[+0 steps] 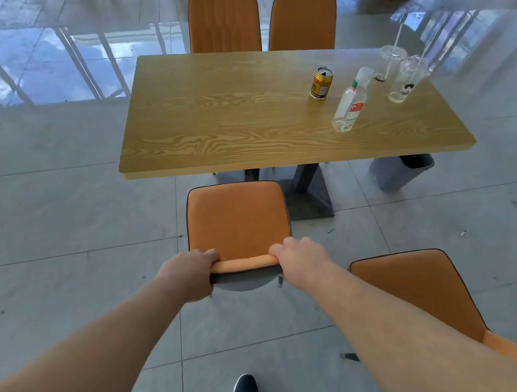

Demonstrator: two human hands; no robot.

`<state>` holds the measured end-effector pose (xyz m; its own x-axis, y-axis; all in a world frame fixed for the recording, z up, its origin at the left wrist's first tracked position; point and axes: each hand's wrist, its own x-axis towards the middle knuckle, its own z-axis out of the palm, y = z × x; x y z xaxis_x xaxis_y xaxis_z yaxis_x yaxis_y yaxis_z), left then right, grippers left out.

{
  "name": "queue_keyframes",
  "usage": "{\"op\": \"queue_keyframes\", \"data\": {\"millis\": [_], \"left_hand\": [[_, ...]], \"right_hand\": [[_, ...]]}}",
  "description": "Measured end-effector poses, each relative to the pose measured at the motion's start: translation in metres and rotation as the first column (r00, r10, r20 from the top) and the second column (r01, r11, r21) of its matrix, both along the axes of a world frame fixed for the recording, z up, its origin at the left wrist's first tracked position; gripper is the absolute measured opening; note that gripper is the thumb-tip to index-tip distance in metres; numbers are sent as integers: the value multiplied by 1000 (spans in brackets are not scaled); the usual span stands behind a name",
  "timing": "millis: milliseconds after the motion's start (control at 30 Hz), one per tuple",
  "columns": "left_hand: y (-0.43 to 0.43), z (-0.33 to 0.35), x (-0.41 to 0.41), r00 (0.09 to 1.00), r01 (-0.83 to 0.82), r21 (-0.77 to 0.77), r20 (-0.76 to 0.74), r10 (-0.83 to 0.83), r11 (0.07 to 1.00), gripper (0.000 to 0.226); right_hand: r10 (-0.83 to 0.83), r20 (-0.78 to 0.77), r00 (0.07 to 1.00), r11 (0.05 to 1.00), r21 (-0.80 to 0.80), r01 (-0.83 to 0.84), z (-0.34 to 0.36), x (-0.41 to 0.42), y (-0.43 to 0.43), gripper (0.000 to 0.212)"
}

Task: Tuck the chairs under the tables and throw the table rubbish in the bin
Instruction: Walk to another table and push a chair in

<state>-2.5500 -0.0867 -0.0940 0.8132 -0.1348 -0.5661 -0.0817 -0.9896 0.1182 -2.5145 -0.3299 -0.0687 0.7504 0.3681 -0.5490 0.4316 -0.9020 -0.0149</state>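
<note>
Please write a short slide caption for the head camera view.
Both hands, left hand and right hand, grip an orange chair facing the rubbish-strewn wooden table.

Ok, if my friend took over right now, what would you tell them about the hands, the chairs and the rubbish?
Left hand and right hand: both grip the top of the backrest of the near orange padded chair, which stands clear of the wooden table.
Second orange chair at the right is also out; two far orange chairs stand at the far edge.
Rubbish on the table: gold drink can, clear plastic bottle, two clear plastic cups with straws.
Grey bin sits under the table's right end.
Left: tuck both near chairs, bin everything.
</note>
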Motion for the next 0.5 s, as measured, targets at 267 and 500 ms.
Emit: {"op": "queue_keyframes", "data": {"millis": [267,500], "left_hand": [[-104,-3,-40,995,0,-33,100,4,999,48],[-337,18,-58,948,213,-165,272,-163,963,89]], "right_hand": [[-32,22,999,989,148,28,5,-43,-107,56],[-155,151,976,982,127,136,28,-97,-331,76]]}}
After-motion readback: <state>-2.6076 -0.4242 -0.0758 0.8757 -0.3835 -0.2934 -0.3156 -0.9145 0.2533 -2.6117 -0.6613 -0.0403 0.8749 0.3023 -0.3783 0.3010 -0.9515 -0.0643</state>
